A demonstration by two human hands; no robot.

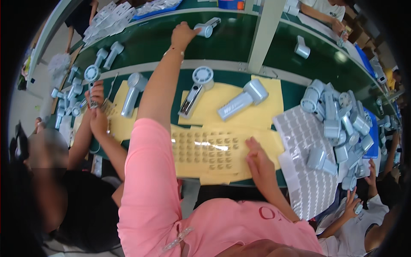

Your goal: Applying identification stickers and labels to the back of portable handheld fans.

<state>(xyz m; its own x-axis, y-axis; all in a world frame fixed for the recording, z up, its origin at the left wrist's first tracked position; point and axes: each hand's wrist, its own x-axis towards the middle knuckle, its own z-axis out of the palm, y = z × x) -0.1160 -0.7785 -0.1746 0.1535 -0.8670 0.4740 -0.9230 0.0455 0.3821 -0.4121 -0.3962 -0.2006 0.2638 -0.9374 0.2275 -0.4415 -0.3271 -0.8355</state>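
My left arm stretches far forward. My left hand [184, 35] has its fingers at the round head of a light-blue handheld fan [205, 30] on the far green surface and appears to grip its edge. My right hand [260, 162] rests at the right edge of a clear sheet of small stickers [205, 149], its fingers loosely extended and apart. The sheet lies on yellow paper [269, 139]. Beyond it lie two more fans: one with its round grille up [202, 77], another on its side [244, 99]. A further fan [134, 92] lies left of my arm.
At right, a pile of fans [338, 111] borders a grey tray-like sheet [304, 147] with one fan on it. A metal post [265, 36] and rail [227, 65] stand ahead. A co-worker at left holds a fan [92, 73]; other people work at right.
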